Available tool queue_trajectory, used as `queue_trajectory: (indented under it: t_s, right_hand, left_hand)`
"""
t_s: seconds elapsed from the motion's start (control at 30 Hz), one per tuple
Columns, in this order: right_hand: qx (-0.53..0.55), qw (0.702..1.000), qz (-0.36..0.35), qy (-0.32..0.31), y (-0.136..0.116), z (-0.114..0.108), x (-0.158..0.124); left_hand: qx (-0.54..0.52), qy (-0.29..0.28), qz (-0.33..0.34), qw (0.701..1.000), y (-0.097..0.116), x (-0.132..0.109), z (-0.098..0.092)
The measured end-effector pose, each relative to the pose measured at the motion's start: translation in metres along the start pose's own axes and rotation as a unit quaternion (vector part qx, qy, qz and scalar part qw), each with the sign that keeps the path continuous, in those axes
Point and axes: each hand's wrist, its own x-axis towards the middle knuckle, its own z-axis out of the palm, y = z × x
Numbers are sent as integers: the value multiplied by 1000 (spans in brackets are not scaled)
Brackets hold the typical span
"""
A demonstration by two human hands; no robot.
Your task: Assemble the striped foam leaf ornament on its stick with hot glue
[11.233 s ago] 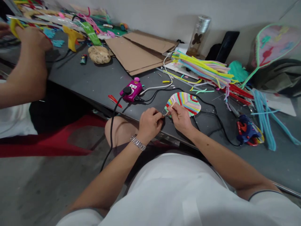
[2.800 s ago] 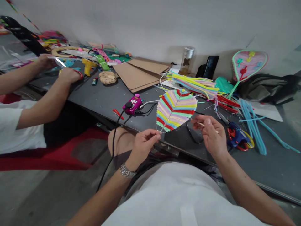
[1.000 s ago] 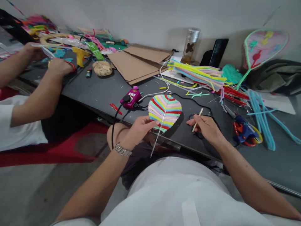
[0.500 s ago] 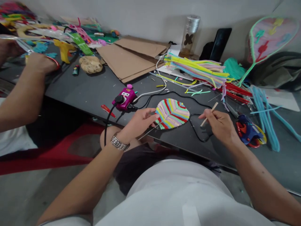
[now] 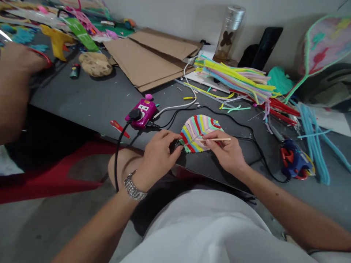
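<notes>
A striped leaf of red, yellow, pink, blue and green pipe cleaners lies at the table's front edge. At its left end, my left hand has thumb and forefinger closed on the edge, near a thin wire. My right hand grips a flat wooden stick between thumb and fingers. The stick lies low over the leaf, its left end by the middle line. My right fingers cover the leaf's lower right part. To the right of that hand rests a blue glue gun with a black cord.
A magenta power strip with cables sits left of the leaf. Behind are cardboard sheets, a glass bottle and a pipe-cleaner bundle. Blue pipe cleaners lie at right. Another person's hand is at far left, near a stone.
My right hand has moved left with the wooden stick, from beside the leaf to over it. The stick has turned nearly level. My left hand stays at the leaf's left end. The view has shifted slightly.
</notes>
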Motion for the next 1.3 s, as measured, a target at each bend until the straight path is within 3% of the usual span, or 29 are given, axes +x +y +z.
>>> queue_trajectory:
  t_s: [0.2,0.3,0.5,0.73,1.3]
  right_hand:
    - [-92,994,-52,20,3,7,2]
    - [-134,987,-88,19,6,7,1]
    - [-180,967,-178,-5,12,10,1]
    - [-179,956,-234,5,16,13,3]
    - [-185,953,-240,-2,19,14,3]
  left_hand:
    - [65,14,97,993,2,23,8]
    - [83,5,114,990,3,25,15]
    - [124,-1,103,987,5,24,18]
    - [151,-16,88,985,9,26,17]
    - [124,-23,51,991,11,26,23]
